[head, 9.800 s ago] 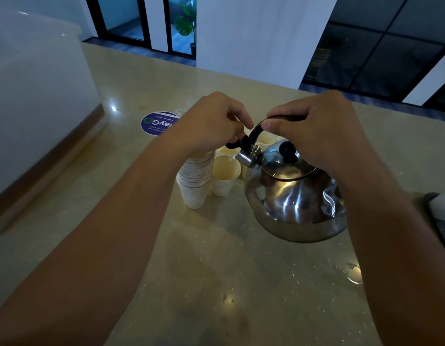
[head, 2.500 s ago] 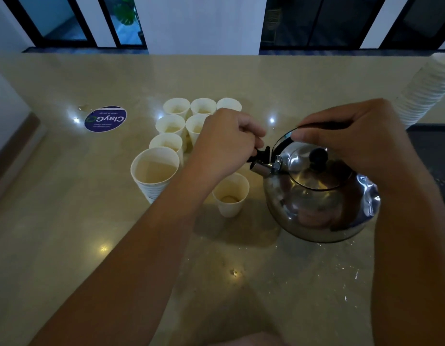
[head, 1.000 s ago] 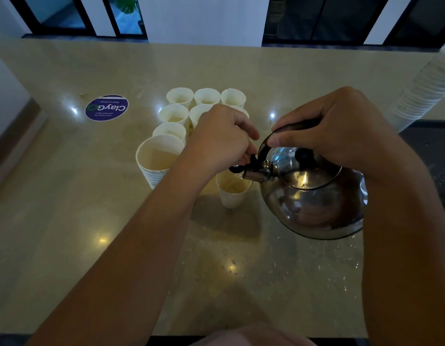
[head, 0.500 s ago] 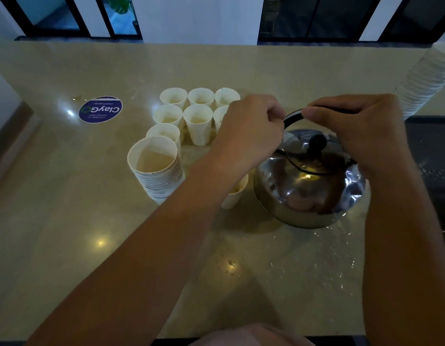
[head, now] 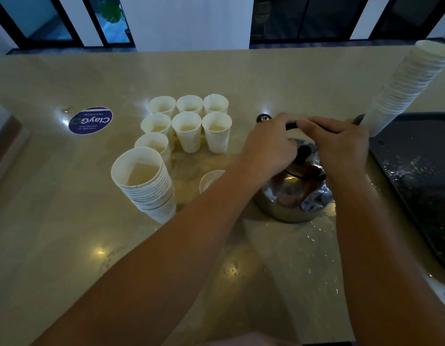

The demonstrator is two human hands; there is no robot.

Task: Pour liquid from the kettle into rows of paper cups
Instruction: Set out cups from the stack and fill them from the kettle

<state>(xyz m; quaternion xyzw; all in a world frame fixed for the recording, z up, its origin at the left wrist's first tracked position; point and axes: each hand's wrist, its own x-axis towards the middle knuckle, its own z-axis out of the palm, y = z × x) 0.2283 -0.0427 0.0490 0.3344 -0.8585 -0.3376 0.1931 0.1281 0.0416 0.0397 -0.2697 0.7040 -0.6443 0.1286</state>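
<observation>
Both hands at the kettle

Left hand (head: pixel 267 146) and right hand (head: pixel 341 146) curl side by side over the kettle (head: pixel 291 196), gripping its handle.

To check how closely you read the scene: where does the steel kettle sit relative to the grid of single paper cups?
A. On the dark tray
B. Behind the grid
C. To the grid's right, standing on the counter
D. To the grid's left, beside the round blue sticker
C: the steel kettle stands on the counter right of the paper cups, with the left hand and right hand at its black handle.
</observation>
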